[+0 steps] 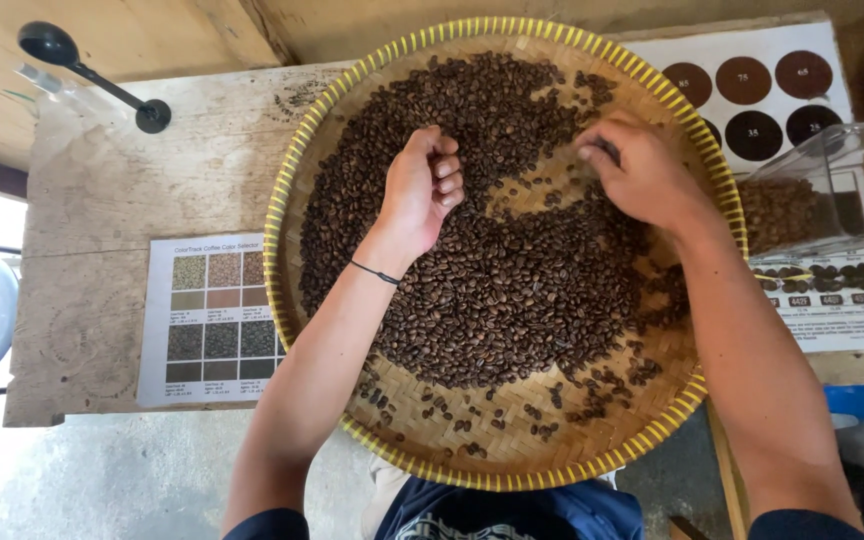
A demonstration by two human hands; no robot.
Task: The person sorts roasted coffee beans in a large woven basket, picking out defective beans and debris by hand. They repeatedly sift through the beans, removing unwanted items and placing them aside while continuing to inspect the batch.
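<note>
Roasted coffee beans [492,290] lie in a dark heap across the middle of a round woven tray [422,440] with a yellow rim, which sits on a worn wooden worktop [102,180] and overhangs its near edge toward the person. A scatter of single beans lies apart from the heap on the bare weave at the near side.

The left hand [422,190] hovers over the far left part of the heap, its fingers curled into a loose fist; whether it holds any beans inside I cannot tell. The right hand [642,175] rests on the beans at the far right, near the rim, with its fingertips drawn together as if pinching at a bean or two, though what is between them is too small to make out.

A black scoop [52,45] with a long handle lies on the far left of the worktop. A printed colour chart of bean swatches [214,320] lies flat just left of the tray, and another sheet with dark round samples [752,85] lies at the far right, beside a clear plastic container [812,190] that holds more beans.

The risk I see is spillage: the right hand works close to the rim, and a sweep there could push beans over it. The tray's overhang also means that a downward press on its near edge could tip it.
</note>
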